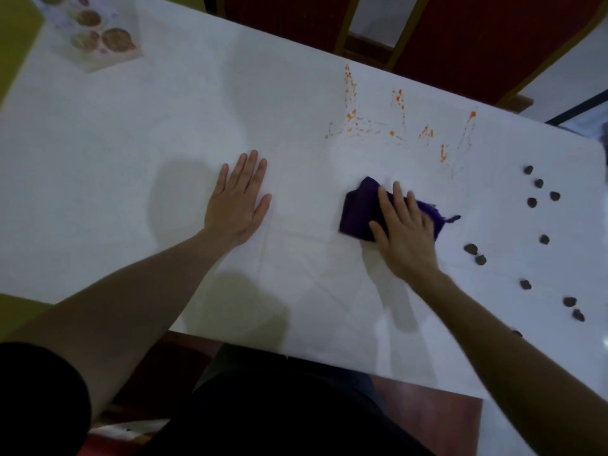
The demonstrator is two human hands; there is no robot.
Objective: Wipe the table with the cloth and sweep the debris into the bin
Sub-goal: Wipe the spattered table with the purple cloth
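A white table (pixel 138 153) fills the view. My right hand (pixel 406 236) presses flat on a folded dark purple cloth (pixel 358 210) right of the table's middle. Orange sauce splatters (pixel 391 126) streak the surface beyond the cloth, near the far edge. Several small dark debris lumps (pixel 539 205) lie scattered to the right of the cloth. My left hand (pixel 238 200) rests flat and open on the bare table, well left of the cloth, holding nothing. No bin is in view.
A printed menu card (pixel 95 34) lies at the far left corner. Red chairs (pixel 473 44) stand behind the far edge. The table's right end (pixel 595 149) is close to the debris. My dark-clothed lap (pixel 279 406) is at the near edge.
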